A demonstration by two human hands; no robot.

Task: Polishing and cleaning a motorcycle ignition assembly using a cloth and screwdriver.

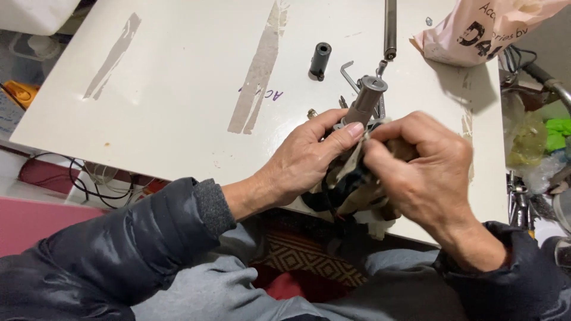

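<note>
A grey metal part (pixel 364 101) is gripped by the left hand (pixel 303 160), fingers closed round it; a dirty rag (pixel 351 184) is pinched against it by the right hand (pixel 425 172). Wiping appears unfinished. A black sleeve (pixel 321 58) lies at 11 o'clock on the counter (pixel 178 89).

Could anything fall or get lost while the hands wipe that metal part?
Maybe. The black tube stands loose on the white table and could roll off if bumped. The small screw beside the left hand could get knocked away. The rag hangs over the table edge and might slip down.
</note>
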